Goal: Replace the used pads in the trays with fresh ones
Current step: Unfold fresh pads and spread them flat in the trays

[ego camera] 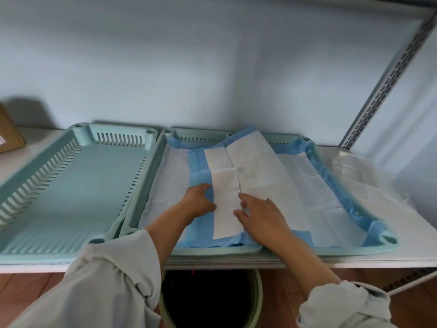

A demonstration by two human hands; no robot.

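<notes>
Two pale green slotted trays sit side by side on a white shelf. The left tray [71, 185] holds no pad. The right tray [331, 250] is lined with a white pad with blue edges [314, 195]. On top of it lies a second, partly folded blue-and-white pad [248, 166]. My left hand [199, 201] grips this folded pad's left flap near the blue border. My right hand [260, 213] rests on the pad with fingers spread, its fingertips at the central fold.
A clear plastic wrapper [354, 169] lies on the shelf right of the trays. A cardboard box [8, 133] stands at far left. A green bin [210, 301] with a dark liner stands under the shelf. A slotted metal upright [387, 76] rises at right.
</notes>
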